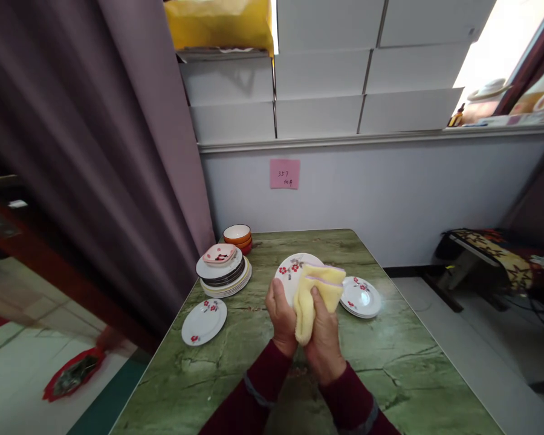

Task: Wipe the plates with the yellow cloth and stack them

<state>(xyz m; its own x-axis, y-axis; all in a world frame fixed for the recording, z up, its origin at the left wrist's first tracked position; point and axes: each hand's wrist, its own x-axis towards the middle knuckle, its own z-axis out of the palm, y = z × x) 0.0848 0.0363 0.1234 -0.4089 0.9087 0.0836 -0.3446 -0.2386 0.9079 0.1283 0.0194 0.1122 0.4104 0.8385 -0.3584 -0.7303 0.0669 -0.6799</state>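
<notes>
Over the middle of the table, my left hand (282,314) grips the edge of a white plate (291,270) with red flowers, thumb up on its rim. In my right hand (323,338) is a folded yellow cloth (320,293), pressed against the plate's face and covering its right part. To the left, a single flowered plate (204,322) lies flat near the table edge. On the right sits a short stack of matching flowered plates (361,297), close to the cloth.
At the back left of the green marbled table (236,386) stand a pile of plates (222,272) topped by a pink dish (219,254), and stacked orange bowls (237,234). A pink note (284,174) is on the wall behind. A purple curtain (149,121) hangs at left.
</notes>
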